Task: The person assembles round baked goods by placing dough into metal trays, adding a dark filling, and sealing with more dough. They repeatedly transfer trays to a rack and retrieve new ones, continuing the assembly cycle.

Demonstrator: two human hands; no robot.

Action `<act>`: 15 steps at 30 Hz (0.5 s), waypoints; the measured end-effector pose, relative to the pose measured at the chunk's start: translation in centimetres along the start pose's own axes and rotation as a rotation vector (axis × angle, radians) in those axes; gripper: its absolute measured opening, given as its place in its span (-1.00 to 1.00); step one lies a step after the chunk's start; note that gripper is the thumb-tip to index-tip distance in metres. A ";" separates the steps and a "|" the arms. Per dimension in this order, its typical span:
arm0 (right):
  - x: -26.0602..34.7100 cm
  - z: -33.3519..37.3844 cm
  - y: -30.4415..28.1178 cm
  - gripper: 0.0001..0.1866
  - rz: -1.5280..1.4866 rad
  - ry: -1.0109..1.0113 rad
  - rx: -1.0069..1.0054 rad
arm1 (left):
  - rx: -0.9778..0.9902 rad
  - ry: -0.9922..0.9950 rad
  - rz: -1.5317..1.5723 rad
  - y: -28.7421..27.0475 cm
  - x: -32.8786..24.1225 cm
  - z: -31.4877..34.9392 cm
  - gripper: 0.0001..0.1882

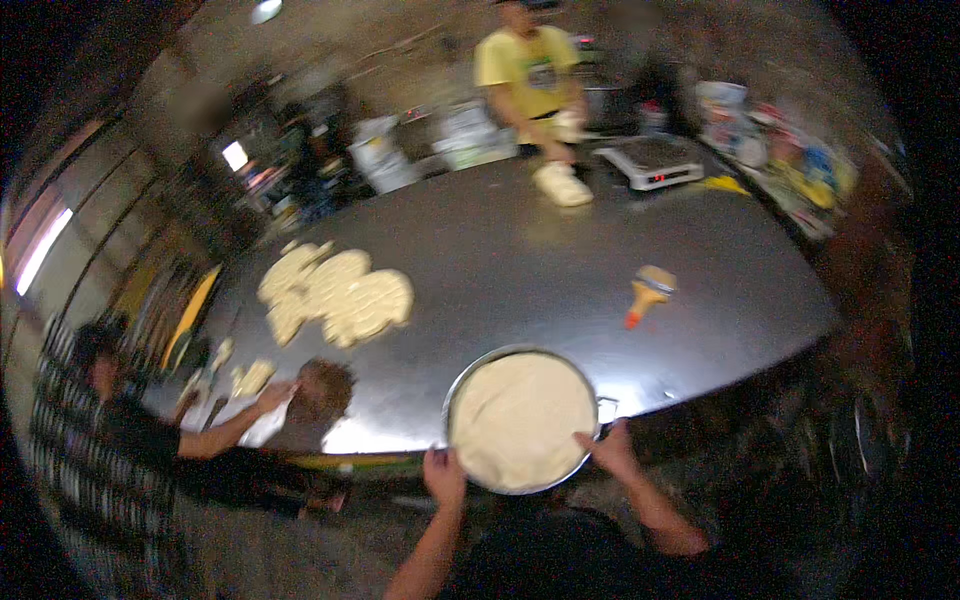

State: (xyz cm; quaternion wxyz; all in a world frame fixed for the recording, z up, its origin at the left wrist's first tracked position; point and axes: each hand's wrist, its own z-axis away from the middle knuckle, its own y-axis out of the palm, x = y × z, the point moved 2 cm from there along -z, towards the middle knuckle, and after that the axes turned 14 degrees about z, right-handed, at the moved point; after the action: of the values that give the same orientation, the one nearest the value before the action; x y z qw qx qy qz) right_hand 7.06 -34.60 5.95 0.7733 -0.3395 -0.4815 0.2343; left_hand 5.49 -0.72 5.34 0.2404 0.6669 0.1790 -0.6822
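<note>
A round metal pan (pixel 516 349) is held level at the near edge of the table. Pale dough (pixel 523 420) fills it, spread almost to the rim, with slight creases on top. My left hand (pixel 445 478) is closed on the pan's near-left side, its fingers partly hidden. On the right side, my right hand (pixel 612 450) grips the pan, the thumb reaching over the rim onto the dough's edge. A yellow-handled brush (pixel 652 290) lies farther right on the table.
Flattened dough pieces (pixel 350 295) lie on the dark table (pixel 480 270) to the left. Beside them a co-worker (pixel 125 420) reaches over a brown heap (pixel 325 390). Across the table, a person in a yellow shirt (pixel 530 75) handles dough (pixel 562 185) near a scale (pixel 652 165).
</note>
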 end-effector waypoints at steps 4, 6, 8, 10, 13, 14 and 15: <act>-5.0 7.2 -0.5 0.14 -0.115 0.104 -0.011 | 0.152 -0.500 0.142 -2.1 3.7 4.5 -0.59; -7.4 9.4 -2.4 0.04 -0.032 0.168 -0.025 | 0.219 -0.382 -0.059 -1.2 3.7 6.0 -0.64; -9.7 11.4 -4.3 -0.18 -0.092 0.260 0.002 | 0.262 -0.350 -0.074 0.6 3.6 7.0 -0.69; -11.7 13.0 -6.0 -0.26 -0.087 0.318 -0.023 | 0.391 -0.358 -0.081 2.9 4.0 7.7 -0.70; -16.3 14.5 -8.8 -0.32 -0.215 0.414 -0.108 | 0.572 -0.297 -0.217 7.8 6.5 9.0 -0.77; -18.4 15.3 -9.8 -0.34 -0.347 0.428 -0.133 | 0.652 -0.235 -0.372 10.2 8.0 9.7 -0.79; -20.7 15.6 -10.8 -0.35 -0.503 0.376 -0.199 | 0.748 -0.112 -0.386 13.0 9.5 10.9 -0.79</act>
State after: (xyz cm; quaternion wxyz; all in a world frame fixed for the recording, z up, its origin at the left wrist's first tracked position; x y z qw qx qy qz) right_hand -15.48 -51.35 6.72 0.8454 -0.3209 -0.4197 -0.0789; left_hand 3.94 -18.38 -2.61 -0.1410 0.6244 0.0276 -0.7678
